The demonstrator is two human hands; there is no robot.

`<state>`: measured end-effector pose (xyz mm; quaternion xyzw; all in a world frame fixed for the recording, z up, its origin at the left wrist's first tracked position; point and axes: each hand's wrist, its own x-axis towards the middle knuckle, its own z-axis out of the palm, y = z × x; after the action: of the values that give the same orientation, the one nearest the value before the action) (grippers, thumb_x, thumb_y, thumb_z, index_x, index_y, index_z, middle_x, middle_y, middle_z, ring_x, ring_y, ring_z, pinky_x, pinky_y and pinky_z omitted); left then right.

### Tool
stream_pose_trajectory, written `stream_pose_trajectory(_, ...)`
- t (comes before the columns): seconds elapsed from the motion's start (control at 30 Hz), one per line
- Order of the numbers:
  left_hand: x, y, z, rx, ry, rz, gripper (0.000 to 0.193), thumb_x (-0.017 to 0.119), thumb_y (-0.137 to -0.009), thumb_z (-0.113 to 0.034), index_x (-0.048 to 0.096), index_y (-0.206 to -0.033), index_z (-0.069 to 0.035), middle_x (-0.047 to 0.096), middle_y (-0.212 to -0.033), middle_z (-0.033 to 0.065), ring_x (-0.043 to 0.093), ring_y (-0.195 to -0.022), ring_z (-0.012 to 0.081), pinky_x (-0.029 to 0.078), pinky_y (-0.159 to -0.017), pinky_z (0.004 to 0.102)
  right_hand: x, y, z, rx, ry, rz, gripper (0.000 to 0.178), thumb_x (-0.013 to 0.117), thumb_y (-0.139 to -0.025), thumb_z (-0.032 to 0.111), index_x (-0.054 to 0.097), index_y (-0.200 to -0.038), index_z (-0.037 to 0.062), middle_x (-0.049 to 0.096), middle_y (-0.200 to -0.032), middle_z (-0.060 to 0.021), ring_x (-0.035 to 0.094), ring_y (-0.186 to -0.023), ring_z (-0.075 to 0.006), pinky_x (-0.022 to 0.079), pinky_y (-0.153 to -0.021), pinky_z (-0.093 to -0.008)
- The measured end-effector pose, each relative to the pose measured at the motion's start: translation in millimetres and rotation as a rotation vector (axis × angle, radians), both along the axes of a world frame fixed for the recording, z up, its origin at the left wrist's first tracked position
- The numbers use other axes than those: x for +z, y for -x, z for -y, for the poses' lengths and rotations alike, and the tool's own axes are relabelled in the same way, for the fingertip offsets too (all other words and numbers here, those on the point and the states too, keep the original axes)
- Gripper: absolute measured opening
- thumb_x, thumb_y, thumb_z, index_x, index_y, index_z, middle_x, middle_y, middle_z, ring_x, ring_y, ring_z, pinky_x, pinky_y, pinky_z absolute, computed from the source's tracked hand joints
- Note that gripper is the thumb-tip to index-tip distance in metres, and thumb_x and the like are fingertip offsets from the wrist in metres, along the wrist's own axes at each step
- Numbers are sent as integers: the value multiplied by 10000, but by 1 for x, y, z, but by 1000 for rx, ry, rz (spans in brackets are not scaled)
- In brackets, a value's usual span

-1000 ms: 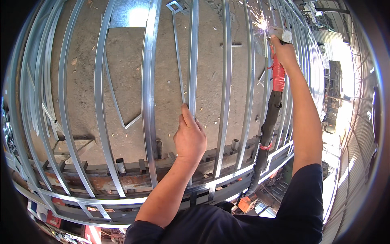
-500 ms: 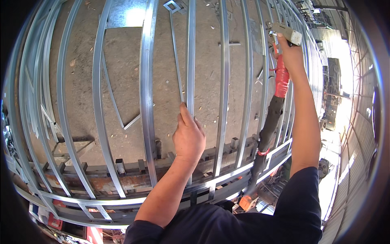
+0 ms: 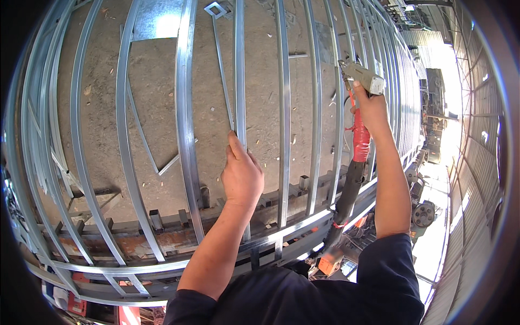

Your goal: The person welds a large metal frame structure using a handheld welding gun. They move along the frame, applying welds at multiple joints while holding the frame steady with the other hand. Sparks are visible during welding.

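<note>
My right hand is closed around the handle of a tan, gun-shaped power tool. Its metal front end sits over the bars on the right. From the tool hangs a thick cable, black below and bound with red tape near my wrist. My left hand is closed over a long silver metal bar, hiding part of it. A thin metal strip runs up from my left fingertips towards a small square frame; whether I hold that strip is unclear.
Several parallel bars join a silver cross rail near my body. Below lie a concrete floor, a shiny sheet and a bent strip. A rusty beam runs underneath. Corrugated wall panels stand at right.
The view has shifted slightly, moving the bars left in the picture. My right hand and the tool have come lower and further left. My left hand keeps its place at the same bar.
</note>
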<state>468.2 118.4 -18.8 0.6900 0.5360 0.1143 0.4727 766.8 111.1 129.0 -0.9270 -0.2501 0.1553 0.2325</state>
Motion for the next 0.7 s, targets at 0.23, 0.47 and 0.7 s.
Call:
stream_pose_trajectory(0.23,0,1,0,1,-23,10,680,560,-998,-114,202,-1556,38,576,-1310,321,717,-926,463,615,-707,516,-26,-9,9,8,59,91,537,719,-970,483,683,-1088,-40,655,-735,-75,678,-567,-189,526,-535,-358)
stream_pose_trajectory(0.47,0,1,0,0,-3,2,680,573,-996,-117,211,-1552,30,588,-1297,308,727,-919,445,616,-710,513,-31,-13,9,11,130,131,485,712,-980,452,695,-1042,-28,668,-772,-72,659,-566,-176,526,-535,-342)
stream_pose_trajectory(0.7,5,2,-4,14,67,47,652,559,-1005,-109,216,-1545,15,570,-1328,344,703,-929,501,596,-750,557,-32,-14,10,16,120,145,443,704,-994,418,698,-1074,-18,665,-810,-62,638,-563,-163,537,-529,-326)
